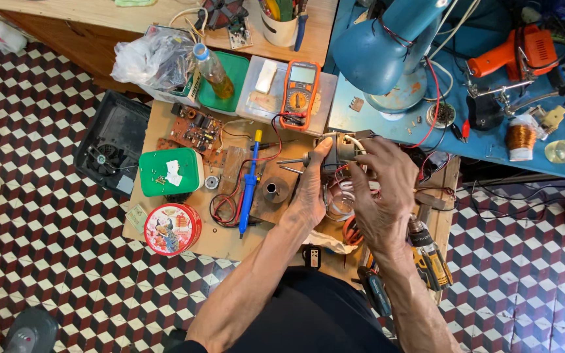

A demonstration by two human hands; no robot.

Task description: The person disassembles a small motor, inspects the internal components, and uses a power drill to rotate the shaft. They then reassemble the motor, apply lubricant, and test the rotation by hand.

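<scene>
Both hands grasp one small grey motor part [340, 149] above the wooden table [165, 124]: the left hand [310, 189] closes on its left side, the right hand [382, 189] on its right. A blue soldering iron [250, 186] lies just left of the grip, an orange multimeter [300, 95] beyond it.

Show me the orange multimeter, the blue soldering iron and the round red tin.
orange multimeter [301, 95]: head view, on its dial.
blue soldering iron [249, 186]: head view, mid-handle.
round red tin [172, 228]: head view, centre of the lid.

Single head view, steeply down, fairly close.
</scene>
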